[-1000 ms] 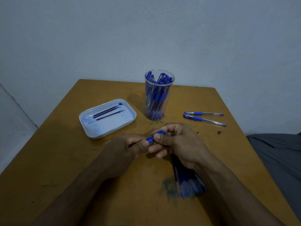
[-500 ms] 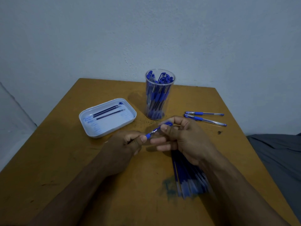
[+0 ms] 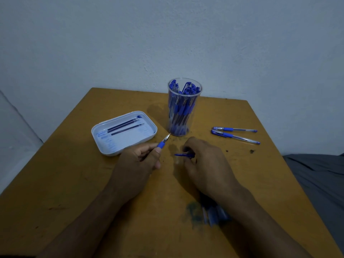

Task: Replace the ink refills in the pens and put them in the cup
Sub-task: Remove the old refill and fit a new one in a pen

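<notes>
**Pen uncapped; refill swap pending**

Between the hands, at table centre: left hand (image 3: 136,161) curled round the pen (image 3: 163,142), bare tip aimed at 1 o'clock; right hand (image 3: 202,164) pinches the blue cap (image 3: 184,155), fingers bent. Judged step: opening this pen; next move calls for unscrewing the grip to free the old refill. Cup (image 3: 184,108) at 12 o'clock, crowded with pens; tray (image 3: 100,144) with refills (image 3: 124,126) at 10; two pens (image 3: 234,134) at 2. Scuffed ochre table (image 3: 74,192); pale wall (image 3: 167,34) behind.
</notes>
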Demonstrator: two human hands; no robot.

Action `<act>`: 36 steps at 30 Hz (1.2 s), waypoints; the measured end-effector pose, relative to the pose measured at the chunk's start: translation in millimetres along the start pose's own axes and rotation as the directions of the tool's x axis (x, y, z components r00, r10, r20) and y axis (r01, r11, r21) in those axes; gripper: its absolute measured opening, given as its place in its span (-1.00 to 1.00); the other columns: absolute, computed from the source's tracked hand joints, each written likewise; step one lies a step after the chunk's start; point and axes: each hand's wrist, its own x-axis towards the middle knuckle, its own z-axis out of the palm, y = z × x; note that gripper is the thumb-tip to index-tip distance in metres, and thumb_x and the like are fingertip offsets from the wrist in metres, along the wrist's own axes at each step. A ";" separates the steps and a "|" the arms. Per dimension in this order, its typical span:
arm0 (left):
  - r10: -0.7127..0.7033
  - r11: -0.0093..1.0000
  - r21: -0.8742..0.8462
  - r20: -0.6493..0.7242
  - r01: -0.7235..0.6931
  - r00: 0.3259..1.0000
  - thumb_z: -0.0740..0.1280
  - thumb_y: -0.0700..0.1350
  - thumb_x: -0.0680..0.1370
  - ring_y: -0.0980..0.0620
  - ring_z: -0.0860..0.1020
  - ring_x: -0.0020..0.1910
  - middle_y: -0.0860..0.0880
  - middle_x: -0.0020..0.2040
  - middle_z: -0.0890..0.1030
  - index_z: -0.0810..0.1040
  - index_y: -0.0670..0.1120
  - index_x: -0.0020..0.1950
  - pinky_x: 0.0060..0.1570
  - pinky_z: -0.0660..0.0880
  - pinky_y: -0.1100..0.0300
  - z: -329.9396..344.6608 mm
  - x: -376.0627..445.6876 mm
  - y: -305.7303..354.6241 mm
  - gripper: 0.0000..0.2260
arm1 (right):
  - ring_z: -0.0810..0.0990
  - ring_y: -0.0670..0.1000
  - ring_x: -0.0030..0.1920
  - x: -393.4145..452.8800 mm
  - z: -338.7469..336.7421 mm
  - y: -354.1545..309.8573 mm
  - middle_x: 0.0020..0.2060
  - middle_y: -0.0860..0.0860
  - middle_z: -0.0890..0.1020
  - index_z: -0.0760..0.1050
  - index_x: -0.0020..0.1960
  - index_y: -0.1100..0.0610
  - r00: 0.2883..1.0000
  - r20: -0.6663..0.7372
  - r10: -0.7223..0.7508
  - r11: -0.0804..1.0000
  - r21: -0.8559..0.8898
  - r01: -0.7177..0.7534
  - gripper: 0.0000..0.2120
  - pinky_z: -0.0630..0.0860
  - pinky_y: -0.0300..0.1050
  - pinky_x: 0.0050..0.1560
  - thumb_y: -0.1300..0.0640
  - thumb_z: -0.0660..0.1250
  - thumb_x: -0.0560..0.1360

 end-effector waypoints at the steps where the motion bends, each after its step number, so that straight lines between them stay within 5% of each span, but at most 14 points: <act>1: 0.006 1.000 0.006 -0.001 -0.006 1.000 0.28 -0.06 0.64 0.25 0.54 -0.39 0.04 -0.28 0.67 0.63 -0.02 0.20 -0.33 0.47 0.34 0.2 -0.6 0.8 -0.80 | 0.51 -0.06 -0.14 -1.4 -0.8 -3.8 -0.12 -0.10 0.54 0.48 0.02 -0.04 1.000 0.003 -0.003 1.000 -0.029 0.004 -0.93 0.55 -0.07 -0.14 0.09 0.32 0.55; 9: 0.052 0.998 0.020 0.025 -0.052 0.998 0.30 -0.12 0.63 0.27 0.56 -0.39 0.05 -0.31 0.67 0.61 0.07 0.11 -0.34 0.45 0.44 0.0 -3.8 6.0 -0.86 | 0.37 -0.06 -0.02 -6.4 0.1 -18.9 -0.04 -0.07 0.47 0.49 0.19 0.00 0.984 0.161 -0.081 0.963 -0.242 0.119 -0.83 0.36 -0.14 -0.12 0.04 0.20 0.64; 16: 0.086 0.991 0.097 0.070 -0.093 0.994 0.37 -0.09 0.59 0.29 0.56 -0.40 0.12 -0.28 0.69 0.59 0.18 0.03 -0.35 0.43 0.46 -0.7 -8.3 8.1 -0.86 | 0.49 -0.04 0.07 -3.6 4.7 -9.1 0.05 -0.06 0.56 0.61 0.17 0.00 0.980 0.166 -0.106 0.967 -0.213 0.140 -0.73 0.51 -0.07 0.04 0.01 0.17 0.62; 21: 0.130 0.974 0.173 0.105 -0.147 0.986 0.42 0.01 0.54 0.06 0.53 -0.36 0.06 -0.27 0.66 0.56 0.34 0.06 -0.35 0.47 0.13 -0.8 -6.2 0.4 -0.79 | 0.58 -0.17 -0.11 5.1 -5.2 8.3 -0.07 -0.15 0.67 0.67 0.05 0.01 0.994 -0.072 0.084 0.975 0.211 -0.067 -0.83 0.47 -0.28 -0.13 0.10 0.30 0.62; 23: 0.153 0.965 0.197 0.110 -0.172 0.982 0.44 0.03 0.52 0.00 0.52 -0.32 0.05 -0.28 0.63 0.53 0.40 0.04 -0.32 0.46 0.09 0.8 -5.7 -2.8 -0.75 | 0.61 -0.15 -0.20 6.4 -11.3 12.1 -0.22 -0.12 0.69 0.65 -0.08 0.03 0.983 -0.022 0.180 0.899 0.408 -0.156 -0.77 0.50 -0.20 -0.22 -0.03 0.28 0.64; 25: 0.175 0.955 0.223 0.115 -0.197 0.978 0.46 0.03 0.51 0.00 0.51 -0.30 0.08 -0.27 0.60 0.56 0.38 0.08 -0.31 0.47 0.09 2.3 -5.8 -5.0 -0.74 | 0.63 -0.06 -0.26 5.7 -14.1 10.6 -0.30 -0.06 0.69 0.63 -0.17 0.08 0.975 0.085 0.207 0.864 0.451 -0.222 -0.59 0.55 -0.05 -0.21 -0.20 0.25 0.61; 27: 0.207 0.939 0.253 0.120 -0.232 0.971 0.48 0.03 0.49 0.05 0.51 -0.31 0.13 -0.26 0.59 0.62 0.27 0.17 -0.31 0.48 0.08 3.6 -6.8 -6.6 -0.73 | 0.60 -0.08 -0.34 3.5 -13.3 7.9 -0.35 -0.05 0.67 0.62 -0.19 0.11 0.970 0.149 0.194 0.861 0.448 -0.241 -0.52 0.49 -0.17 -0.32 -0.28 0.25 0.57; 30: 0.248 0.923 0.272 0.122 -0.273 0.961 0.50 0.01 0.48 0.10 0.50 -0.31 0.16 -0.24 0.57 0.60 0.26 0.18 -0.34 0.44 0.20 4.5 -7.6 -7.5 -0.69 | 0.45 -0.21 -0.49 2.9 -14.0 5.2 -0.48 -0.12 0.58 0.61 -0.22 0.16 0.972 0.167 0.166 0.855 0.467 -0.227 -0.56 0.34 -0.38 -0.44 -0.19 0.31 0.58; 36: 0.264 0.918 0.267 0.138 -0.292 0.955 0.46 -0.01 0.52 0.09 0.57 -0.23 0.17 -0.21 0.61 0.61 0.26 0.14 -0.31 0.42 0.33 4.2 -7.8 -6.8 -0.76 | 0.40 -0.21 -0.51 4.0 -11.8 7.6 -0.49 -0.11 0.55 0.62 -0.19 0.14 0.957 0.214 0.194 0.780 0.558 -0.282 -0.75 0.29 -0.37 -0.45 -0.01 0.42 0.56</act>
